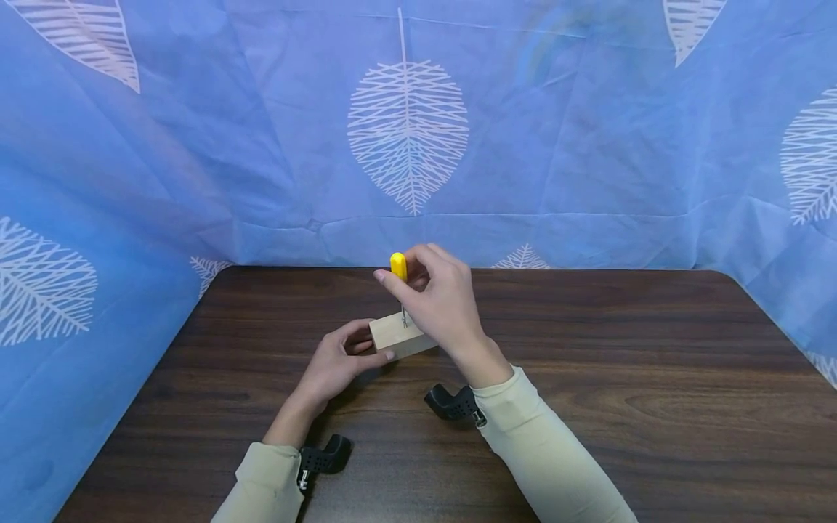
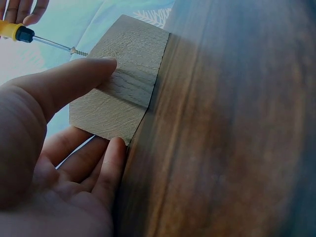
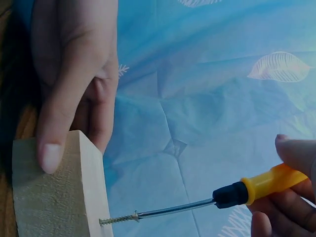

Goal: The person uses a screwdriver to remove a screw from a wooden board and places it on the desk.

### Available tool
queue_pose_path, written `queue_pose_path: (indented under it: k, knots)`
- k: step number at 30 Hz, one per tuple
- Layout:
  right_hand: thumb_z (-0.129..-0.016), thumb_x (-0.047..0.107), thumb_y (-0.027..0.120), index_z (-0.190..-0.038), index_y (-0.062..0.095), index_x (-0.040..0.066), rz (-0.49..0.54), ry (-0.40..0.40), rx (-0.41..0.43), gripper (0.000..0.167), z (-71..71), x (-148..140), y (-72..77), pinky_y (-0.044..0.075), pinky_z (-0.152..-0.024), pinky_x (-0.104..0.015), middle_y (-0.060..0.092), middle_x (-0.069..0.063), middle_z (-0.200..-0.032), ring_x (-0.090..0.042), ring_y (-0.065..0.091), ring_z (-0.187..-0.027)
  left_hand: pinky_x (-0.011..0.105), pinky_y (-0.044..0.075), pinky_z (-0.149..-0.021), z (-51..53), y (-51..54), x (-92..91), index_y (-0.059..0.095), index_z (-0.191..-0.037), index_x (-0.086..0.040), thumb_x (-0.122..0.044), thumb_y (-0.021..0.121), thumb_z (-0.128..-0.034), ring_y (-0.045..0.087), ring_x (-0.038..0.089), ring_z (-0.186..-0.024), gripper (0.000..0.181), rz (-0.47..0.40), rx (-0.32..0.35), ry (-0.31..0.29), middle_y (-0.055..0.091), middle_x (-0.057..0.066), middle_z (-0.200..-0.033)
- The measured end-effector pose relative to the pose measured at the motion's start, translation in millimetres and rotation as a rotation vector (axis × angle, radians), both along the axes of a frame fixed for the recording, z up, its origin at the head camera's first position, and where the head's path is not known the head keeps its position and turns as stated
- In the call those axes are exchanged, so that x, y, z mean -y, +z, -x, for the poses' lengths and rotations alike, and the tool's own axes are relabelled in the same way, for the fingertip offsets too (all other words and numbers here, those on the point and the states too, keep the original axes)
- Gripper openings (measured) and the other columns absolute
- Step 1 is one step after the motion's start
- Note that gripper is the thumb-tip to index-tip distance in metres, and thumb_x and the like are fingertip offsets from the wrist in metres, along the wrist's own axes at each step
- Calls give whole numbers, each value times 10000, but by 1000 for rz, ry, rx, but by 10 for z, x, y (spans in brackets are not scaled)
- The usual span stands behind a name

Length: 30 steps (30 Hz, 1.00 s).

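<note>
Work at a brown wood-grain table (image 1: 621,349), seen from the head and both wrists. A blue cloth backdrop (image 1: 294,109) printed with white leaf motifs rises behind the far edge and along the sides; the central leaf print (image 1: 408,138) lies above the work. At the 2 cuffs of the pale sleeves (image 1: 556,457), 2 black wrist devices, the left device (image 1: 325,456) and the right device (image 1: 451,403), project inward over the table, apart from the block. The right hand (image 1: 451,298) stands before the block's right end in the head view, hiding it; in the left-wrist view, the left thumb overlaps part of its face.

The pale wooden block (image 1: 397,334) lies near mid-table; whether its underside touches the surface cannot be told. The grip of the left hand (image 1: 333,367) holds its left end between thumb and fingers. The grip of the right hand grasps the yellow handle of a screwdriver (image 1: 398,267), near upright, its tip at the head of a screw (image 3: 118,220). The screw meets the block's upper face, most of its thread exposed.
</note>
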State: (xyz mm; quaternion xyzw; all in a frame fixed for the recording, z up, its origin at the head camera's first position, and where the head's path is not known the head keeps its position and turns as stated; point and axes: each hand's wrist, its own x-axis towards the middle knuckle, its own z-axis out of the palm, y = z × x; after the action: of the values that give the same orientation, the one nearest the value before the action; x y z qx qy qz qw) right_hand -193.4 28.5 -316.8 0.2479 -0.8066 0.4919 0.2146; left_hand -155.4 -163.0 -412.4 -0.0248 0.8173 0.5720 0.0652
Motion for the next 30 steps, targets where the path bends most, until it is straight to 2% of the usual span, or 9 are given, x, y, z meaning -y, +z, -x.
queue_pose_path:
  k: [7,12,16,20,23,30]
  knots:
    - [-931,203,874,-975,736,38,7,-14,-54,219,-1,-7,0,660,-733,-288,742,-76,-897,-170,728,-770,518,529,-1193,6,16,-1,665,-1447,-216,-256,871,-927,632,342,-1406,561,2,-1,-7,654,114,-1476]
    - [-944,207,861,-1002,751,40,-12,10,-29,209,-17,-5,19,653,-730,-288,744,-73,-913,-164,715,-776,524,530,-1190,2,15,8,664,-1449,-208,-259,869,-931,628,345,-1410,559,14,5,3,651,118,-1480]
    - [-918,219,888,-1116,729,55,13,5,26,302,-39,0,24,655,-721,-311,783,-62,-920,-165,751,-794,528,530,-1189,-9,-4,12,665,-1447,-207,-264,868,-933,622,353,-1417,556,14,6,7,650,123,-1481]
    - [-890,228,913,-1057,697,83,65,-11,69,309,-39,-3,12,645,-691,-293,800,-44,-911,-145,772,-787,526,530,-1190,1,-12,6,666,-1446,-213,-271,869,-932,621,351,-1421,556,13,-3,3,651,118,-1480]
    - [-895,233,908,-967,696,90,68,-22,61,266,-33,-11,2,610,-648,-266,797,-36,-882,-125,754,-749,524,526,-1194,13,-7,-2,668,-1443,-218,-270,871,-928,621,346,-1421,556,9,-1,-1,652,113,-1481]
    - [-917,218,888,-958,706,74,42,-18,32,237,-39,-7,7,593,-625,-264,804,-50,-876,-125,742,-722,529,522,-1198,-1,-12,0,661,-1450,-218,-274,868,-932,613,355,-1429,561,4,4,2,644,118,-1490]
